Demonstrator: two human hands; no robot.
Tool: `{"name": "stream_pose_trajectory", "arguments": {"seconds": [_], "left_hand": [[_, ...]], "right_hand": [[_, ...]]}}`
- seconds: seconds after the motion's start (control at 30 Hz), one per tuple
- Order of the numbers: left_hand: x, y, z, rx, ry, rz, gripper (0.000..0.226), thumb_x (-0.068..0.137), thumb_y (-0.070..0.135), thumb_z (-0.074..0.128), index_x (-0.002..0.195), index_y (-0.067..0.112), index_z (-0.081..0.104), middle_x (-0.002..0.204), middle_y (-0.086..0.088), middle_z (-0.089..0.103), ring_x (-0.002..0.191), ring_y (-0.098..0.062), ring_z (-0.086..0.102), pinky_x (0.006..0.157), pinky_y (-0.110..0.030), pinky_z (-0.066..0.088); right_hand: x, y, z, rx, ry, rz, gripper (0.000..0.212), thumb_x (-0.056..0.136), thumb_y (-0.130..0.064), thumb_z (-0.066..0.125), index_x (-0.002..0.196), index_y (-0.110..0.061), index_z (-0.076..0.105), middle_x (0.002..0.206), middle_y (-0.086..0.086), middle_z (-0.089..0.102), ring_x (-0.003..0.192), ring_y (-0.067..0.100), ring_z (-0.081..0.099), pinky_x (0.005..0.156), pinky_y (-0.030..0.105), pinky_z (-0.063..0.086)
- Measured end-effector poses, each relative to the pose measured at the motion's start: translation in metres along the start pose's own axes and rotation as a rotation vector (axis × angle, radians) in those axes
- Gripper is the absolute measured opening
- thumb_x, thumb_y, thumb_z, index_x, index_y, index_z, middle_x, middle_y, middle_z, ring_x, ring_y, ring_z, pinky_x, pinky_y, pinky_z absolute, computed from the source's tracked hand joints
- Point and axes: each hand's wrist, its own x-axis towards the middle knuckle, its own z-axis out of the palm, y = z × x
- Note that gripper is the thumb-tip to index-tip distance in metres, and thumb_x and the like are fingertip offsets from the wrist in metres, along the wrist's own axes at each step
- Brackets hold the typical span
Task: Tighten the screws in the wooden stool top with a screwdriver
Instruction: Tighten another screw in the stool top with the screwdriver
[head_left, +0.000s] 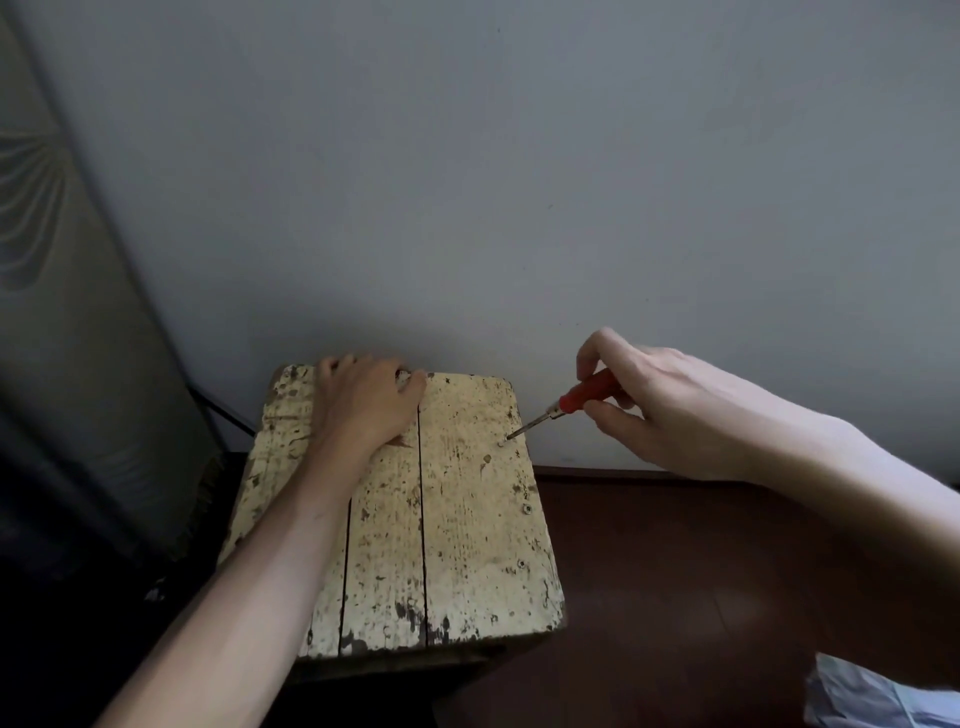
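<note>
Grey wall (519, 156) behind, worn stool top (467, 545), left hand (366, 402) curled over far edge, right hand (654, 410) pinching red screwdriver (563, 402), tip at screw (500, 445) near right edge.

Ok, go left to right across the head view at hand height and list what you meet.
Grey fabric-covered panel → left hand, resting on the worn cream-painted wooden stool top → red-handled screwdriver, tip down on that top → right hand, gripping the screwdriver.
</note>
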Motion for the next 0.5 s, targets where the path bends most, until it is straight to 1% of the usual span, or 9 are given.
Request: {"name": "stream_pose_trajectory", "arguments": {"seconds": [0.1,0.13,0.23,0.33,0.4,0.43,0.5], "left_hand": [[0.0,0.0,0.0,0.001,0.004,0.005,0.045,0.101,0.055,0.038,0.111,0.029,0.073,0.113,-0.003,0.07,0.114,-0.026,0.056,0.104,-0.042,0.028],[0.0,0.0,0.0,-0.003,0.006,0.005,0.045,0.101,0.055,0.038,0.11,0.028,0.074,0.112,-0.003,0.071,0.113,-0.026,0.056,0.104,-0.042,0.028],[0.001,-0.001,0.001,-0.016,0.004,0.003,0.045,0.101,0.054,0.038,0.108,0.028,0.074,0.111,-0.002,0.071,0.113,-0.025,0.056,0.103,-0.042,0.028],[0.001,-0.001,0.002,-0.019,0.006,0.003,0.044,0.101,0.054,0.038,0.109,0.029,0.074,0.113,-0.002,0.071,0.114,-0.025,0.055,0.102,-0.042,0.028],[0.001,-0.002,0.002,-0.024,0.014,0.007,0.043,0.101,0.054,0.038,0.108,0.029,0.073,0.113,-0.002,0.071,0.114,-0.025,0.055,0.101,-0.041,0.027],[0.0,-0.002,0.002,-0.026,0.017,0.009,0.043,0.101,0.054,0.038,0.108,0.029,0.073,0.114,-0.002,0.07,0.114,-0.025,0.054,0.101,-0.041,0.027],[0.0,-0.001,0.002,-0.027,0.015,0.011,0.044,0.102,0.054,0.038,0.109,0.027,0.072,0.115,-0.003,0.07,0.115,-0.026,0.054,0.102,-0.041,0.027]], "right_hand": [[0.004,-0.003,-0.003,-0.076,0.056,-0.033,0.02,0.101,-0.038,0.057,0.115,-0.026,0.049,0.084,-0.025,0.051,0.078,0.012,0.052,0.067,0.029,0.041],[0.005,-0.004,-0.003,-0.094,0.073,-0.034,0.022,0.101,-0.04,0.058,0.116,-0.026,0.051,0.084,-0.024,0.052,0.079,0.014,0.053,0.068,0.031,0.044],[0.005,-0.008,-0.003,-0.102,0.11,-0.042,0.027,0.099,-0.043,0.06,0.118,-0.024,0.056,0.094,-0.013,0.066,0.083,0.02,0.059,0.072,0.037,0.05],[0.005,-0.008,0.0,-0.069,0.143,-0.038,0.03,0.097,-0.047,0.061,0.114,-0.022,0.059,0.093,-0.007,0.074,0.082,0.024,0.065,0.071,0.038,0.053],[0.006,-0.007,0.003,-0.058,0.163,-0.011,0.033,0.096,-0.053,0.061,0.107,-0.021,0.061,0.082,-0.012,0.07,0.074,0.024,0.064,0.065,0.036,0.05],[0.007,-0.006,0.005,-0.06,0.18,0.01,0.036,0.095,-0.055,0.061,0.103,-0.02,0.062,0.072,-0.016,0.064,0.067,0.022,0.06,0.06,0.033,0.046],[0.009,-0.004,0.01,-0.062,0.217,0.057,0.039,0.094,-0.057,0.061,0.094,-0.019,0.064,0.055,-0.025,0.048,0.054,0.011,0.048,0.053,0.028,0.037]]}}
